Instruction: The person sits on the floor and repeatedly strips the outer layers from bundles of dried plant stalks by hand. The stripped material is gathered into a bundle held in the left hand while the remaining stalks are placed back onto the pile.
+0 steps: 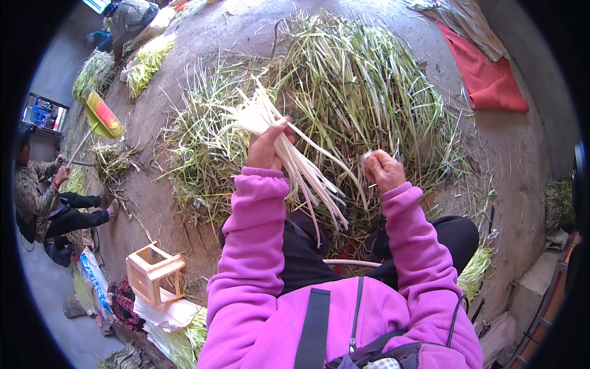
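Observation:
A bunch of long pale stalks is gripped in my left hand, their pale green ends fanned to the upper left and the white ends pointing down to the right. My right hand is closed in a fist to the right of the bunch, around a small whitish piece too blurred to name. In front of me lies a large heap of green and dry leafy stalks. A looser pile of trimmed leaves spreads to its left.
An orange plastic stool stands on white sacking at lower left. A seated person at the left holds a broom. Another person bends near green bundles at upper left. Red cloth lies at upper right.

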The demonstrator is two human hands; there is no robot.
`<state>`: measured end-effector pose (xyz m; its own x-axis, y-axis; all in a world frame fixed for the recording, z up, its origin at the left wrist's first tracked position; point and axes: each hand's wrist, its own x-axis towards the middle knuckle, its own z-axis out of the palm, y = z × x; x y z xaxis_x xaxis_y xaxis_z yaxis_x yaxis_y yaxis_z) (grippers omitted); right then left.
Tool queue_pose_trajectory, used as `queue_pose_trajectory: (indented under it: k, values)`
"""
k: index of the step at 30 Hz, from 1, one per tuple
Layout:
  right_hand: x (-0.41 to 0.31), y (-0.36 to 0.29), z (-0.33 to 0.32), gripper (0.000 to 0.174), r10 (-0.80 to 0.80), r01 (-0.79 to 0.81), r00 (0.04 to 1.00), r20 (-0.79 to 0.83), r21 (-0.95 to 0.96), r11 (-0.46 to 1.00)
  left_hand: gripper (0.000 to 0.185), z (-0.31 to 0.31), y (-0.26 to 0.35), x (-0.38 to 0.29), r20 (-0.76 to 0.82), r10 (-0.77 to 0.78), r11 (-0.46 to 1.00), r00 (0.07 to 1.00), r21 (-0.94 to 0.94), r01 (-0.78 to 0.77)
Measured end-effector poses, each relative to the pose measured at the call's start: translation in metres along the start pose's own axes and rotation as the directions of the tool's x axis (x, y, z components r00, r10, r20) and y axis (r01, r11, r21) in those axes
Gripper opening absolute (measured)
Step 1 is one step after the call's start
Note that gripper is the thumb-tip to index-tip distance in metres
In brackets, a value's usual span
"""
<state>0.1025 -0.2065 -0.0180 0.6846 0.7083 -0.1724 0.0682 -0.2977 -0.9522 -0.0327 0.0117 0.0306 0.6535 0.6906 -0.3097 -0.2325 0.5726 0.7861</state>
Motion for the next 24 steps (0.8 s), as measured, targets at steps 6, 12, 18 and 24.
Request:
queue_pose_trajectory:
  k: [6, 12, 18, 24]
  values:
    - [0.008, -0.023, 0.039, 0.043, -0.043, -0.139, 0.919, 0.392, 0.424, 0.895, 0.026, 0.0, -0.012, 0.002, 0.086, -0.077, 0.997, 0.993, 0.038, 0.074]
    - [0.004, -0.027, 0.048, 0.024, 0.073, -0.247, 0.933, 0.353, 0.48, 0.842, 0.024, 0.005, -0.012, 0.0, 0.128, -0.069, 0.995, 0.989, 0.083, 0.059]
    - [0.0, -0.022, 0.047, 0.027, 0.113, -0.32, 0.927, 0.359, 0.596, 0.736, 0.021, 0.007, -0.017, 0.002, 0.133, -0.053, 0.996, 0.99, 0.083, 0.043]
    - [-0.002, -0.014, 0.047, 0.031, 0.175, -0.343, 0.93, 0.322, 0.597, 0.725, 0.019, 0.009, -0.021, 0.001, 0.113, -0.05, 0.994, 0.992, 0.1, 0.039]
